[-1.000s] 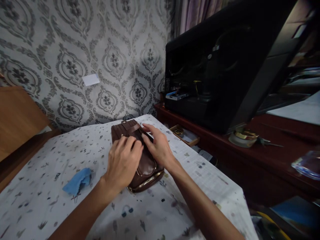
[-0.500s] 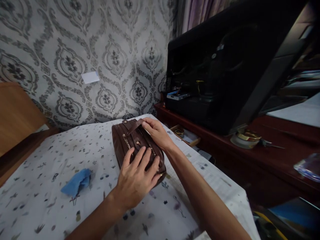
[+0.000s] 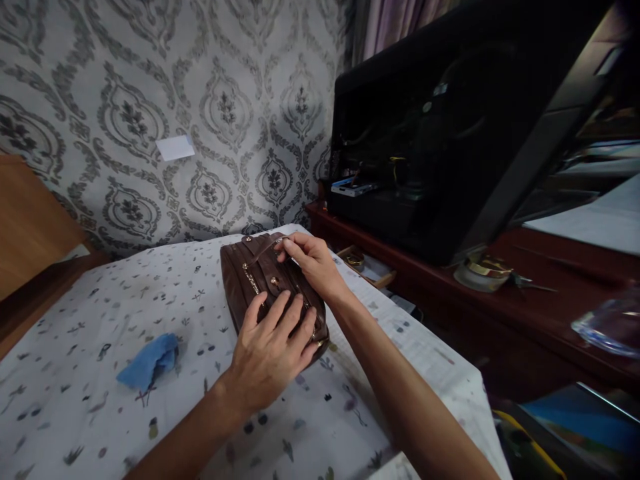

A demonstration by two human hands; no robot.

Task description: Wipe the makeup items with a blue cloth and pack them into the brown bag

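Observation:
A dark brown leather bag [image 3: 235, 280] with gold-coloured zips and studs lies on the patterned white cloth. My left hand [image 3: 275, 347] rests over its near end, fingers spread across the top. At the far end, my right hand [image 3: 313, 263] pinches a thin brown strap [image 3: 265, 251], raised off the bag's top. The strap's other end meets the bag near a gold stud and a zip. To the left of the bag lies a crumpled blue cloth [image 3: 149, 362], touched by neither hand.
The table's white cloth [image 3: 190, 427] reaches the patterned wall. To the right stand a large black screen-like case [image 3: 400, 147] and a dark red desk [image 3: 540, 287] holding a round gold-rimmed container [image 3: 483, 272]. A small drawer [image 3: 373, 270] is pulled out beside the table. A wooden panel [image 3: 35, 227] stands left.
My right fingers have shifted their pinch slightly, and the strap now looks narrower and turned on edge. My left hand stays on the bag. The whole view has moved slightly.

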